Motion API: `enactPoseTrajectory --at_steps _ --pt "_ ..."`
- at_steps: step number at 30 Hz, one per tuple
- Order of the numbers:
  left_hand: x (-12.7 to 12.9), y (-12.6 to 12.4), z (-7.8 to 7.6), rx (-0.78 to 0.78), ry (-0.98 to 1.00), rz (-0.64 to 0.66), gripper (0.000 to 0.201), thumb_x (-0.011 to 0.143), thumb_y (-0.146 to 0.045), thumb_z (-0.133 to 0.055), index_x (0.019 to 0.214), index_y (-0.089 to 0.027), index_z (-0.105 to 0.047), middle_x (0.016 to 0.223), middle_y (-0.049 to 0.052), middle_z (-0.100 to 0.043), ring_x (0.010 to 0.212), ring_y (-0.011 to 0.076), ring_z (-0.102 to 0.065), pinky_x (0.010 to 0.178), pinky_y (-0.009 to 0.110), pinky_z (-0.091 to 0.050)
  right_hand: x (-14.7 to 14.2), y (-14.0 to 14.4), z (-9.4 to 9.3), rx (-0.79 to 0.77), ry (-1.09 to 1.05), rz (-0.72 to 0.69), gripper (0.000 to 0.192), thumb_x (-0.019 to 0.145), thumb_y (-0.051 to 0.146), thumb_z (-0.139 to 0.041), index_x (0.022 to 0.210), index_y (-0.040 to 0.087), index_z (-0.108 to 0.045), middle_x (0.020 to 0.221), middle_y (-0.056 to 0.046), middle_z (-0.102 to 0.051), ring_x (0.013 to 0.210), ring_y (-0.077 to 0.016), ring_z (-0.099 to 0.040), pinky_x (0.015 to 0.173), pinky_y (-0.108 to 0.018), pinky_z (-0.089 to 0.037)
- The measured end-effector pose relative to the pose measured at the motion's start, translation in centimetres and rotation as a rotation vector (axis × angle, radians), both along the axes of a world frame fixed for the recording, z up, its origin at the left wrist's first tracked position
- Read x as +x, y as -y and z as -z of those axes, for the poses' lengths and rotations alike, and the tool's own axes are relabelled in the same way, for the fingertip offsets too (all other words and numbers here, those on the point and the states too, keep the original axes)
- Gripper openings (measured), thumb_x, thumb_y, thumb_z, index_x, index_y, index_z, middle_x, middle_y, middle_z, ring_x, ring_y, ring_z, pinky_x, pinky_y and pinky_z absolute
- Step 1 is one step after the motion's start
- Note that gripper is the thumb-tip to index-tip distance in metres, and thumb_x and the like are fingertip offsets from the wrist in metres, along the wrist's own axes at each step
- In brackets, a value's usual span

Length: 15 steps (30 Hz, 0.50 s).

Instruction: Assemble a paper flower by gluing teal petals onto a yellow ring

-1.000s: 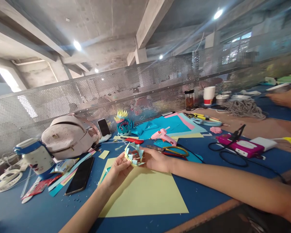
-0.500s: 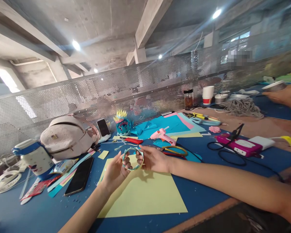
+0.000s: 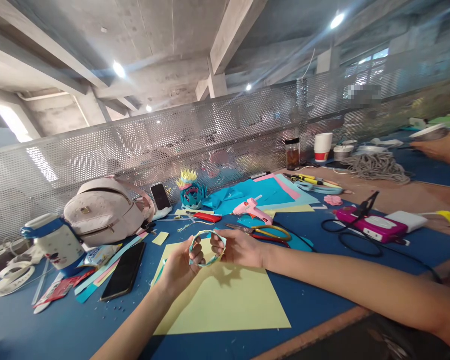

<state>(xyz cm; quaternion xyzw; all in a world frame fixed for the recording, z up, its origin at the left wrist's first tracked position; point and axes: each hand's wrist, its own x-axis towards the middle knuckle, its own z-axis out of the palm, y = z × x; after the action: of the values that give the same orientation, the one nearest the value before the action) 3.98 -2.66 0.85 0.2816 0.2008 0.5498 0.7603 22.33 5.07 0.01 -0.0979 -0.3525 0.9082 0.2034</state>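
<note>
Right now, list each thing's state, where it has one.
Paper ring: looped, held
Left hand: curled on ring
Right hand: curled on ring
Yellow sheet: flat
Near phone: flat, screen dark
Far phone: propped up
Bottle: upright, lid on
Jar: upright, lid on
Glue gun: on its side
Scissors: blade opening unclear

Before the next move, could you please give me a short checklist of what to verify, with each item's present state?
1. Left grip holding the paper ring: ok, fingers curled into it.
2. Right grip holding the paper ring: ok, at the opposite side.
3. Join of the paper ring secure: cannot tell.
4. Yellow sheet lying flat beneath: ok.
5. Glue gun cool: cannot tell.
6. Scissors well clear of the right grip: not ok, they lie just beyond it.
</note>
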Motion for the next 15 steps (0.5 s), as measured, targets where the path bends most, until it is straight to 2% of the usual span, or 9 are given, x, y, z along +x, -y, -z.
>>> enactPoseTrajectory --at_steps 7,11,15 --pt "-0.24 -0.05 0.06 -0.081 -0.027 -0.029 0.017 0.092 -0.020 -0.053 0.092 -0.009 -0.065 0.063 0.002 -0.065 0.060 0.0125 -0.065 0.067 0.024 -0.054 0.19 -0.51 0.29 -0.095 -0.068 -0.028 0.022 0.081 0.025 -0.069 0.076 0.014 -0.051 0.061 0.005 -0.042 0.057 -0.0084 -0.045 0.058 -0.020 -0.036" --pt "-0.29 -0.06 0.30 -0.051 -0.040 0.015 0.017 0.092 -0.022 -0.055 0.094 -0.009 -0.065 0.067 0.003 -0.069 0.064 0.0135 -0.067 0.071 0.025 -0.053 0.29 -0.38 0.05 -0.123 -0.107 -0.059 0.021 0.081 0.023 -0.067 0.074 0.014 -0.050 0.059 0.005 -0.040 0.055 -0.0080 -0.040 0.056 -0.019 -0.034" --pt "0.02 0.23 0.38 0.024 -0.139 0.072 0.021 0.090 -0.031 -0.059 0.094 -0.012 -0.066 0.066 0.003 -0.067 0.060 0.0146 -0.065 0.066 0.026 -0.048 0.23 0.07 -0.20 -0.092 -0.061 -0.071 0.021 0.083 0.022 -0.066 0.073 0.014 -0.050 0.060 0.004 -0.044 0.056 -0.0079 -0.040 0.057 -0.020 -0.034"
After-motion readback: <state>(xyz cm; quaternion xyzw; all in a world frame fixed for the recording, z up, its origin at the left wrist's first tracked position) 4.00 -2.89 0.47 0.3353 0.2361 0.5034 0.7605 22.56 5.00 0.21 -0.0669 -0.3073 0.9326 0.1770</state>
